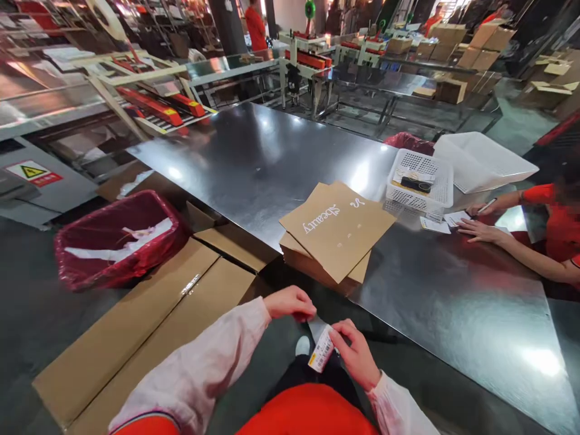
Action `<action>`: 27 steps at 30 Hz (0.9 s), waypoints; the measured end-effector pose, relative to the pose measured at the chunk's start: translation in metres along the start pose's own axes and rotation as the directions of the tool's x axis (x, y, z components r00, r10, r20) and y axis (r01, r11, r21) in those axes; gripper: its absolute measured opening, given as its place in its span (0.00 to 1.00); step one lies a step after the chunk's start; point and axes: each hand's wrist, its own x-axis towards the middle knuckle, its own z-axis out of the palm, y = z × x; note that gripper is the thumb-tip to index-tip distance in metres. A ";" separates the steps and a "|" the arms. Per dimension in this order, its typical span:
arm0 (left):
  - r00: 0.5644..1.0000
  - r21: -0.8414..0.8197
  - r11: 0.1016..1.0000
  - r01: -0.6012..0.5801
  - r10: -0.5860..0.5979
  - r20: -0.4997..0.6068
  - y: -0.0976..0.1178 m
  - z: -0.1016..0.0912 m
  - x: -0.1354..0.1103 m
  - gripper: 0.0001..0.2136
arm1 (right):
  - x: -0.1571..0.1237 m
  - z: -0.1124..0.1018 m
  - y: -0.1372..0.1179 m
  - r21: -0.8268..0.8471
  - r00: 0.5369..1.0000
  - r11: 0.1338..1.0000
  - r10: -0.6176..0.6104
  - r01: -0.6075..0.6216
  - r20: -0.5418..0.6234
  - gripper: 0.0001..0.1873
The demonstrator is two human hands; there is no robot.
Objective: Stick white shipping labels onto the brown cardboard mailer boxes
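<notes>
We see both hands held low, in front of the torso and short of the near edge of the metal surface point(254, 157). The right hand point(356, 353) has its grip pinched closed on a small white label point(321, 348), thumb and fingertips on the label's upper end. The label hangs tilted; it carries dark print and an orange mark at its lower end (the print is too small to read). The left hand point(290, 302) has its grip closed as well, fingertips pinched on the top of a thin pale strip point(316, 326) that runs down towards the label. We cannot tell whether strip and label are one piece.

On the surface, just beyond the hands, lies a stack of flat cardboard sheets point(338, 232). The top sheet bears white script reading "beauty", seen upside down from our position, plus a further short flourish that we cannot read. A white perforated basket point(421, 181) stands beside the stack on the right, with a white tray point(480, 160) behind it.

At the right edge a co-worker's hands point(475, 229) rest on paper slips point(435, 225). To our left, a large cardboard box point(149, 338) lies on the floor next to a bin with a red liner point(118, 238). A yellow warning triangle point(31, 171) marks the machine at far left.
</notes>
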 end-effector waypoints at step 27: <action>0.886 -0.391 0.920 0.003 0.179 0.428 0.024 0.027 -0.072 0.13 | -0.001 -0.012 -0.079 -0.219 0.729 0.710 -0.685 0.669 0.004 0.16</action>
